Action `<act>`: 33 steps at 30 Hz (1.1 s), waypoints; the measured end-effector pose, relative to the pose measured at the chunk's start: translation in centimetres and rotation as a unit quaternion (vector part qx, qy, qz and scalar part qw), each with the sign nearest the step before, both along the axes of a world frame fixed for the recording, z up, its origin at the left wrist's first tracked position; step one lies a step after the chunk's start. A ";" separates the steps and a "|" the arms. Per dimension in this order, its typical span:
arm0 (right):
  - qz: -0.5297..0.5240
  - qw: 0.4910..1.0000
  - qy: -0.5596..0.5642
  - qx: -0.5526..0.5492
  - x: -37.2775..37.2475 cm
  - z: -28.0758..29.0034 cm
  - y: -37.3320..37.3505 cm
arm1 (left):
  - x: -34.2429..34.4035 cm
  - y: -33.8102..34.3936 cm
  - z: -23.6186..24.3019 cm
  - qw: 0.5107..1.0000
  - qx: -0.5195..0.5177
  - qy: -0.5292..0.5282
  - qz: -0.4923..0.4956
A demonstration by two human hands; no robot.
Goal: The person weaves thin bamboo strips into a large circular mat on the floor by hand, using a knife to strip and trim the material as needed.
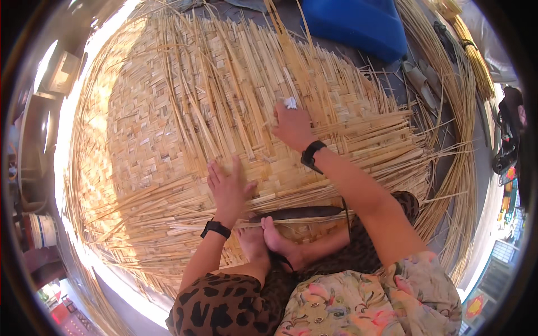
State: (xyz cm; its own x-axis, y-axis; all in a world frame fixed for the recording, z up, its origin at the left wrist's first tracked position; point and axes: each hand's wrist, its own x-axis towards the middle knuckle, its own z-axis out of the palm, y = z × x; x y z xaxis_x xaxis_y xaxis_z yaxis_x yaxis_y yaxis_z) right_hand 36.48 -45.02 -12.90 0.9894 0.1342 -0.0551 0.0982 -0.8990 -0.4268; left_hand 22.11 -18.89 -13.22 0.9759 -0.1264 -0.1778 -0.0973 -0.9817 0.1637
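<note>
A large mat [151, 117] woven from pale flat reed strips lies spread under me, with long loose strip ends standing out from its weave. My left hand [227, 187] rests on or just above the strips near my feet, its fingers spread and slightly blurred. Farther up and to the right, my right hand [293, 126] is closed over upright reed strips [288, 61]; its fingertips are hidden. A small white wad or wrapping [290, 103] shows at those fingers. Between my hands and bare feet [274, 238] lies a long dark flat object [297, 214] whose kind I cannot make out.
A blue plastic container [356, 25] stands past the mat's far edge. Long loose reeds [462, 112] lie along the right side, with a pair of slippers [419, 81] and a tied reed bundle [476, 59] near them. Bright sunlight falls across the left edge.
</note>
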 end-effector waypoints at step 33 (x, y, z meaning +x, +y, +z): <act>0.032 0.927 0.226 0.297 -2.9 0.4 0.3 | -1.3 3.9 -3.0 0.973 -0.167 -0.159 0.014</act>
State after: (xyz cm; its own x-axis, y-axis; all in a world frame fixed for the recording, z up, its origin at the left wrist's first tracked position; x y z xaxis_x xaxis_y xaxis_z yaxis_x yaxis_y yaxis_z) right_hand 33.58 -44.71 -12.50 0.8727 0.3306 -0.3593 -0.1662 -0.4909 -0.8552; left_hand 20.81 -14.97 -16.21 0.9789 -0.0978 0.1796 -0.1688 -0.8822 0.4395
